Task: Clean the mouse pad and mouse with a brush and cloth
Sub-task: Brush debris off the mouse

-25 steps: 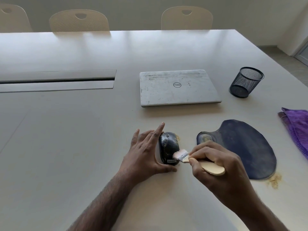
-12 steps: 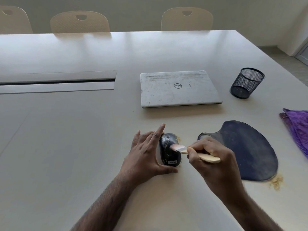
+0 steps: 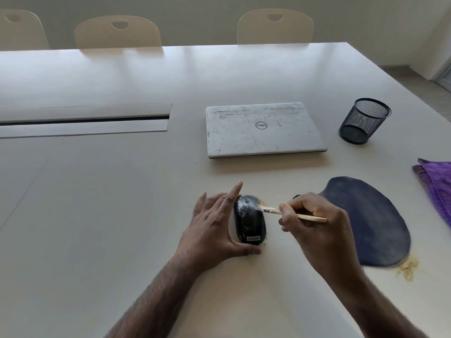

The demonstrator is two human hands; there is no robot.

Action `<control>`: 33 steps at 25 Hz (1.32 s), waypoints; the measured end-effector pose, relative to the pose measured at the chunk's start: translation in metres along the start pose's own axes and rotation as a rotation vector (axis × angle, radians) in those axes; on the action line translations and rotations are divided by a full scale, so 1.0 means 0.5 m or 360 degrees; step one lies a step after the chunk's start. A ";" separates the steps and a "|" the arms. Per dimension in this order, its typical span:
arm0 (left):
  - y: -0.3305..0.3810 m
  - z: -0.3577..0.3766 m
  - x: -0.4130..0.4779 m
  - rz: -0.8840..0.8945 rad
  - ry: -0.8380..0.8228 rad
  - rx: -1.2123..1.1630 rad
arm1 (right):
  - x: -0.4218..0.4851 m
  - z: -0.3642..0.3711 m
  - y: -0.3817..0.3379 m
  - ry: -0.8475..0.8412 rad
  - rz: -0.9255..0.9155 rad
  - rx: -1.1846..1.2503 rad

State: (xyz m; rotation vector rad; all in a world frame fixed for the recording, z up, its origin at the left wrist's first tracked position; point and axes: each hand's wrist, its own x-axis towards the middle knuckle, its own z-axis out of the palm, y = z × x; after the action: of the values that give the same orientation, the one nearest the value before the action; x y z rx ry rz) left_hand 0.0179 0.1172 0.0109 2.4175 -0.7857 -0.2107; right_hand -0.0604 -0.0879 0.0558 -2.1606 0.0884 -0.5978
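Note:
A black mouse [image 3: 249,220] with yellowish specks lies on the white table [image 3: 97,215]. My left hand [image 3: 214,223] steadies it, fingers straight along its left side and thumb at its near end. My right hand [image 3: 314,223] grips a small wooden-handled brush [image 3: 288,212], its bristles touching the mouse's upper right side. Right of the mouse lies the dark blue mouse pad [image 3: 371,220], partly hidden behind my right hand. A purple cloth [image 3: 436,189] lies at the right edge.
A closed silver laptop [image 3: 263,129] sits behind the mouse, with a black mesh pen cup [image 3: 363,120] to its right. Yellowish dust [image 3: 407,267] lies at the pad's near edge. A cable slot [image 3: 85,118] runs at the left. Chairs stand along the far side.
My right hand has moved the brush up the mouse, from near its lower right side to its upper right side. My left hand has stayed against the mouse.

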 end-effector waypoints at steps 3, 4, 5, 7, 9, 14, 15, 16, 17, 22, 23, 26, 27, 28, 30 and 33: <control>-0.001 0.000 0.000 0.0003 0.0008 -0.0003 | 0.002 0.017 -0.004 -0.0070 -0.0043 -0.0063; -0.001 0.000 0.000 0.0004 0.0011 -0.0003 | 0.009 0.020 0.002 -0.0059 0.0013 -0.0066; 0.000 0.000 0.000 0.0003 0.0012 -0.0002 | 0.017 0.019 0.008 -0.0034 0.0072 -0.0047; 0.001 0.000 -0.001 0.0003 0.0016 -0.0002 | 0.024 0.017 0.012 -0.0002 0.0095 0.0028; 0.001 0.000 0.000 0.0001 0.0010 0.0003 | 0.021 0.023 0.007 -0.0040 0.0032 0.0027; -0.001 0.001 0.000 0.0004 0.0010 0.0007 | 0.032 0.010 0.007 -0.0035 0.0142 0.0043; -0.002 0.001 0.000 0.0002 0.0008 0.0005 | 0.028 0.008 0.000 -0.0064 0.0107 0.0051; -0.002 0.002 0.000 0.0000 0.0006 0.0002 | 0.022 0.008 -0.007 -0.0097 0.0066 0.0039; -0.003 0.002 0.000 -0.0002 0.0006 0.0000 | 0.018 0.012 -0.009 -0.0112 0.0037 0.0010; -0.001 0.002 -0.001 -0.0003 0.0005 0.0004 | 0.028 0.002 0.007 -0.0059 0.0202 0.0063; -0.002 0.002 -0.001 -0.0006 0.0005 0.0005 | 0.024 0.003 0.000 -0.0087 0.0174 0.0061; -0.002 0.002 0.000 -0.0013 0.0006 -0.0003 | 0.023 0.013 -0.006 -0.0108 0.0131 -0.0021; -0.001 0.002 0.000 -0.0013 0.0006 -0.0003 | 0.031 0.013 0.000 -0.0090 0.0164 -0.0024; 0.000 0.002 0.000 -0.0012 0.0004 -0.0001 | 0.039 0.011 0.006 -0.0069 0.0190 -0.0009; 0.000 0.002 0.000 -0.0012 0.0007 -0.0002 | 0.048 0.012 0.003 -0.0073 0.0175 -0.0008; 0.000 0.003 0.001 -0.0027 0.0010 0.0006 | 0.055 0.033 -0.004 -0.0101 0.0119 -0.0145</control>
State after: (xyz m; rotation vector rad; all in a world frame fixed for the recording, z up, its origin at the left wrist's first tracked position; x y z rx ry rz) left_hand 0.0177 0.1164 0.0095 2.4282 -0.7640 -0.2087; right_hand -0.0292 -0.0820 0.0598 -2.2520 0.1639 -0.4905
